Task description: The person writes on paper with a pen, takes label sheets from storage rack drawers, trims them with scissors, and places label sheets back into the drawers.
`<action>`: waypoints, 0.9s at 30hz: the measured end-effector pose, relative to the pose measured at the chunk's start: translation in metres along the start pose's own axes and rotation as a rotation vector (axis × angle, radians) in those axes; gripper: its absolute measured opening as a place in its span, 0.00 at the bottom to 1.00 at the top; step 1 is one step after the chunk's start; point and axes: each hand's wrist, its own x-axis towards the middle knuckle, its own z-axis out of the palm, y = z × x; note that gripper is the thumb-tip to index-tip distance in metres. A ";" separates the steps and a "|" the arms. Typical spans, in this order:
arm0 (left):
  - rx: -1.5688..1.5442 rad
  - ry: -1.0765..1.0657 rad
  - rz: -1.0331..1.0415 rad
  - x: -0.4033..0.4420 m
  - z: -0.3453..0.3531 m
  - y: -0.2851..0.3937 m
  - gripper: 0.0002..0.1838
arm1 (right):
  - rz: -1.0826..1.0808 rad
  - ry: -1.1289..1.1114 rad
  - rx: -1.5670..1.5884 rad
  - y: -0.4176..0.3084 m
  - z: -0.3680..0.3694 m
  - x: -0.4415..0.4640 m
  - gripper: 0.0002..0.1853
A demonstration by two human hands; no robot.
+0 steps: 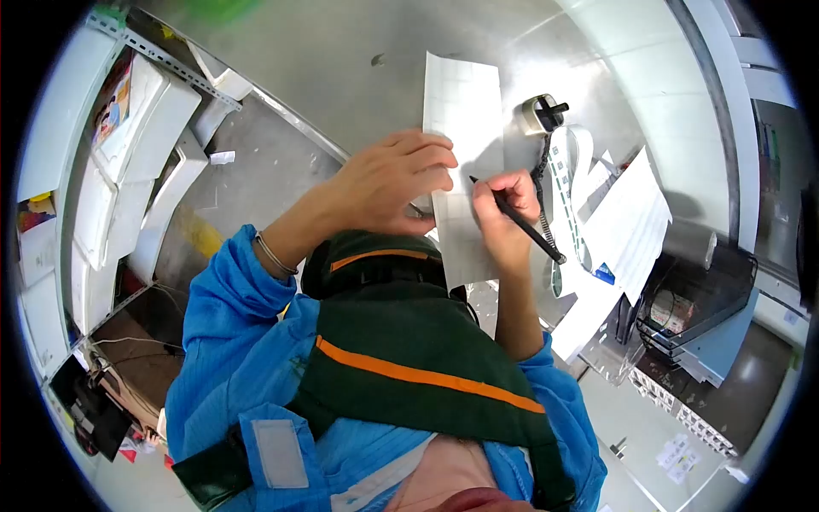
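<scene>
A long white sheet of paper (465,102) lies on the metal table, with faint lines on it. My right hand (509,209) grips a black pen (525,224), its tip close above or touching the sheet; I cannot tell which. My left hand (388,179) rests at the sheet's left edge, fingers bent and a little apart, thumb separate, with nothing seen in it. Just right of the sheet stands a small pen holder (539,113) with a black top. A black coiled cord (539,179) runs down from it past my right hand.
Right of my right hand lie a curled strip of labels (559,166) and several loose white papers (631,222). Beyond them is a black mesh tray (699,290). The grey metal table (341,60) ends at an edge on the left, with white bins (136,128) on shelving beyond.
</scene>
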 end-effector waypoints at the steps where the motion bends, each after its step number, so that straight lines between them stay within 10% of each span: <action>1: 0.003 0.004 -0.007 -0.001 0.000 0.000 0.17 | 0.038 -0.005 -0.018 0.001 -0.001 -0.001 0.09; 27: 0.008 -0.014 -0.040 -0.002 0.004 -0.003 0.16 | -0.009 -0.045 -0.056 -0.003 0.002 0.000 0.11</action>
